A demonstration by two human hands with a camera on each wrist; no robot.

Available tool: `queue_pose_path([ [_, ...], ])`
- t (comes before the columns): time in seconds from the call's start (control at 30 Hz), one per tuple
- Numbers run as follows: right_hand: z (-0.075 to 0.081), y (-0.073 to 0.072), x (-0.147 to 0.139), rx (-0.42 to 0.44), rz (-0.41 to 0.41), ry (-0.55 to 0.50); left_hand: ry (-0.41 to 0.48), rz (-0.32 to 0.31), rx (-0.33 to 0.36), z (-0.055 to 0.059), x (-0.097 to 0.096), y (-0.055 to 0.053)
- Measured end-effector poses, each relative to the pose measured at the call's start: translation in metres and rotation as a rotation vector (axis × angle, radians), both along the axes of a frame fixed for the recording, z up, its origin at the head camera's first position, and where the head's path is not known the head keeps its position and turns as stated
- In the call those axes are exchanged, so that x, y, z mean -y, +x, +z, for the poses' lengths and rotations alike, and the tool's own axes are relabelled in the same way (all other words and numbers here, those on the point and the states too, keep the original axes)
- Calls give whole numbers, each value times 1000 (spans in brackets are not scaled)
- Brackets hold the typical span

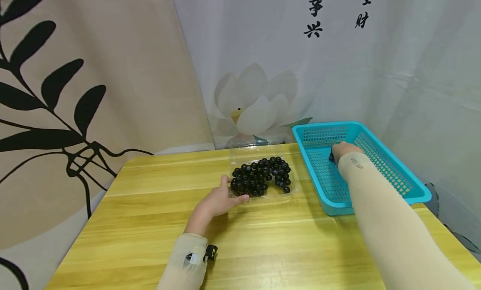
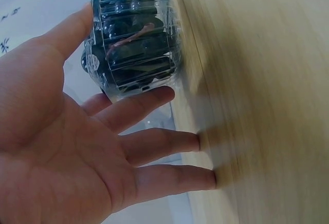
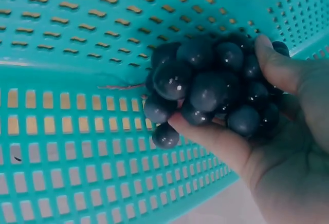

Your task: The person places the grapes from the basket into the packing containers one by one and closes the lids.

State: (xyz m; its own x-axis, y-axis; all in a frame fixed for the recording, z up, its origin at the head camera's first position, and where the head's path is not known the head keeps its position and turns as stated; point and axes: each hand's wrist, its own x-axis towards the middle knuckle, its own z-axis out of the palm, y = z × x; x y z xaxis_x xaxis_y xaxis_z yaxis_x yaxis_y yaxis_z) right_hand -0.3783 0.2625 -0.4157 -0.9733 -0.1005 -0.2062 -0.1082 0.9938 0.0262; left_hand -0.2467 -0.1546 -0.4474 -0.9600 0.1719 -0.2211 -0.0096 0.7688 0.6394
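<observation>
In the head view, a clear plastic box (image 1: pixel 278 193) of dark grapes (image 1: pixel 255 177) sits on the table with its lid raised behind. My left hand (image 1: pixel 218 200) is at the box's left end, fingers spread and fairly straight. The left wrist view has the thumb beside the box wall (image 2: pixel 169 64) and the index fingertip at its lower edge. Inside the blue basket (image 1: pixel 323 169), my right hand (image 1: pixel 345 149) holds a bunch of dark grapes (image 3: pixel 205 85). Its thumb and fingers curl round the bunch near the basket floor, and a thin stem (image 3: pixel 121 87) sticks out.
The wooden table (image 1: pixel 150 206) carries the box in the middle and the basket at the right. Close behind hangs a printed curtain (image 1: pixel 255 52). A dark cable (image 1: pixel 456 233) lies beyond the table's right edge.
</observation>
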Motion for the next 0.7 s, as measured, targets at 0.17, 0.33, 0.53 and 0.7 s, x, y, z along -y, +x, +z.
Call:
queue_pose_path([
  [0.17,1,1,0,50,3,-32,-6,1,-7,0,2,0],
  [0.33,-1,-4,-11,76,6,-43,1,-13,-8,1,0,0],
  [0.53,-4,-12,-19,106,-25,-23,-3,-9,-6,2,-1,1],
  [0.7,-5,-15,-20,125,-36,-16,0,-8,-2,3,-1,1],
])
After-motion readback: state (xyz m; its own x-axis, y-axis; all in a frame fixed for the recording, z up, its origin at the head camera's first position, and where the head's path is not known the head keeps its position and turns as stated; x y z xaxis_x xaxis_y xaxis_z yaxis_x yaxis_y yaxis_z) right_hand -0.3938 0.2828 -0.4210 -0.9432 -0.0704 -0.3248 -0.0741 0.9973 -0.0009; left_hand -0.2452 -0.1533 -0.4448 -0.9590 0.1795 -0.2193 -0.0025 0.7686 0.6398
